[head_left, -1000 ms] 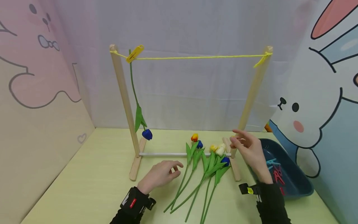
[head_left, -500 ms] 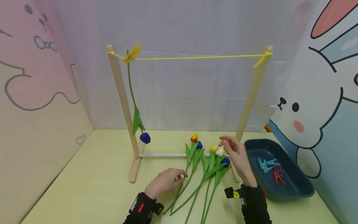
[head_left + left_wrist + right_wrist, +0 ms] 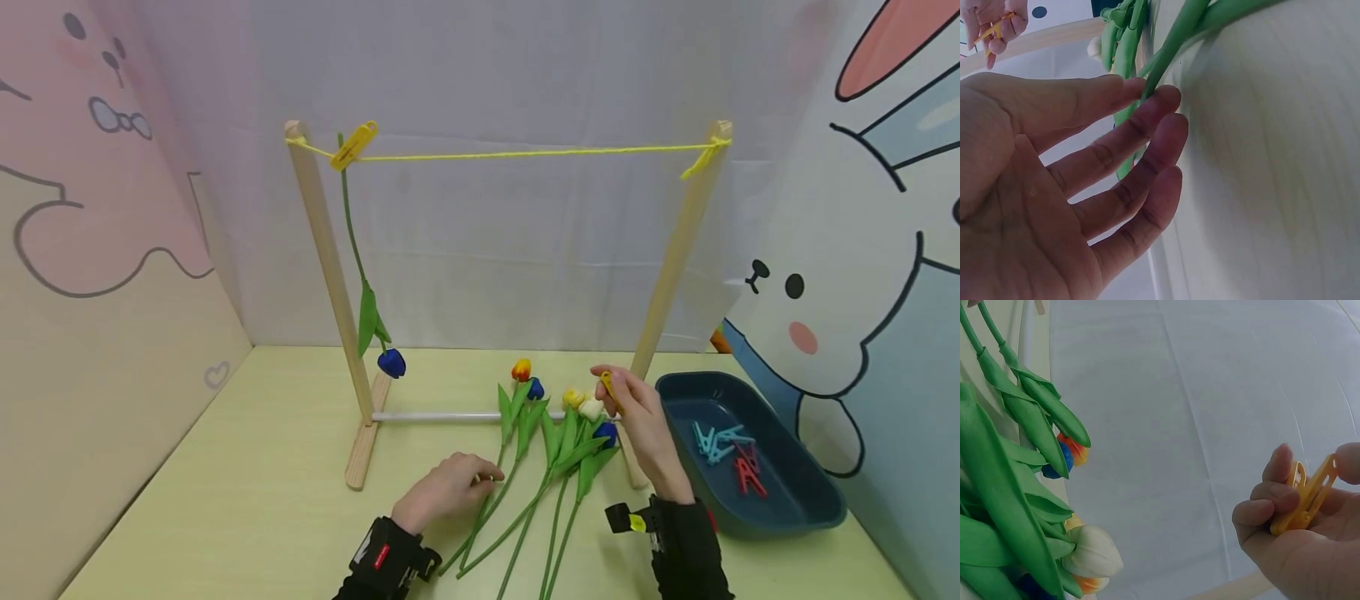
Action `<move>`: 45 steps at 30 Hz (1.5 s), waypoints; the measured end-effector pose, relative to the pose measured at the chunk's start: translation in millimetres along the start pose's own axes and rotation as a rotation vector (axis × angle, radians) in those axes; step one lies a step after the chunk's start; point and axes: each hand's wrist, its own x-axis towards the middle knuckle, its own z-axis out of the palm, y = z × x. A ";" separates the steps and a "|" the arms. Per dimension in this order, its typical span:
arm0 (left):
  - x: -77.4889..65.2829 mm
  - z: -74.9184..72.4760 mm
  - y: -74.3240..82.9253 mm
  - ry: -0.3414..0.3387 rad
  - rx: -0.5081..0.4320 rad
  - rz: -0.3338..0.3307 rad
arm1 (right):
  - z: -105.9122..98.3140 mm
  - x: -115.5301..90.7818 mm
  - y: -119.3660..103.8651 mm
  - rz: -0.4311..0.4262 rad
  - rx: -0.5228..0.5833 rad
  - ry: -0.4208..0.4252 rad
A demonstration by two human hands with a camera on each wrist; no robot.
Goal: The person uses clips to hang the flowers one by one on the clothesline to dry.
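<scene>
My left hand (image 3: 448,490) is low over the table, thumb and index finger pinching the green stem (image 3: 1169,53) of the leftmost artificial tulip, which has an orange-red bloom (image 3: 521,369). The other fingers are loosely bent. My right hand (image 3: 643,425) holds a yellow clothespin (image 3: 1304,497) between thumb and fingers, above the blooms at the right. Several more tulips lie in a bunch, with blue (image 3: 536,388), yellow (image 3: 573,397) and white (image 3: 591,408) heads. One blue tulip (image 3: 392,363) hangs head down from the yellow cord (image 3: 517,155), clipped by another yellow clothespin (image 3: 354,147).
Two wooden posts (image 3: 327,275) carry the cord, with a white rod (image 3: 442,417) joining them near the table. A dark blue tray (image 3: 806,492) at the right contains light blue (image 3: 712,444) and red (image 3: 748,477) clothespins. A pale cloth (image 3: 495,250) hangs behind.
My right hand has moved left from beside the tray with the yellow clothespin, which now shows more plainly. My left hand has shifted right and down onto the tulip stem.
</scene>
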 end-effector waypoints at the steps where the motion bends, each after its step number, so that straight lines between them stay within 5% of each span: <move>1: 0.5 0.2 -0.4 0.001 -0.007 0.005 | -0.8 -0.6 0.2 0.000 -0.004 0.001; 6: 0.8 -0.5 -2.5 0.030 -0.049 0.014 | -3.0 -2.1 2.3 0.010 -0.008 -0.001; 16: 1.8 -3.3 -6.0 0.192 -0.223 0.009 | -2.3 -0.2 6.6 -0.034 0.031 -0.045; 33: -5.9 -23.5 3.1 0.141 -0.725 -0.004 | -7.5 -0.3 5.1 -0.044 -0.024 -0.066; 40: -10.0 -32.6 3.1 0.190 -0.795 -0.005 | -9.5 1.4 6.5 -0.056 -0.063 -0.098; 45: -12.4 -36.0 1.5 0.227 -0.838 0.046 | -8.1 -1.4 5.2 -0.064 -0.144 -0.045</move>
